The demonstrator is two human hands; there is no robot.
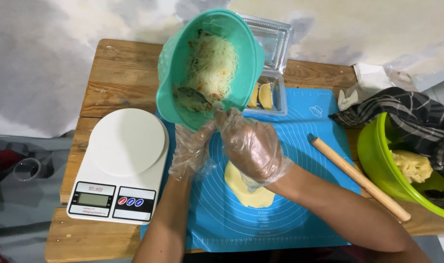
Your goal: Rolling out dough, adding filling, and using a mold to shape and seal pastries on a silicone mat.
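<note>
Two gloved hands are shown above a blue silicone mat (300, 214). One teal bowl (183, 53) of thin noodles with vegetable pieces is held tilted toward the viewer; it is propped from below by the left hand (190, 151), whose fingers are pressed against its lower wall. The right hand (248, 143) is extended to the bowl's rim, fingers loosely together; whether filling is being pinched cannot be told, since the fingertips are partly hidden by the rim. One flattened yellow dough disc (248, 195) is seen on the mat, directly beneath the right hand. One wooden rolling pin (360, 178) lies diagonally across the mat's right edge. One white digital scale (119, 165) is placed left of the mat. One clear plastic tray (270, 92), holding what appear to be two folded pastries, sits behind the bowl. One green bowl (373, 156) of dough, partly covered by a striped cloth (416, 117), stands at right. Everything is supported by a wooden plank table (119, 68); beyond it a mottled pale floor (37, 63) is visible.
</note>
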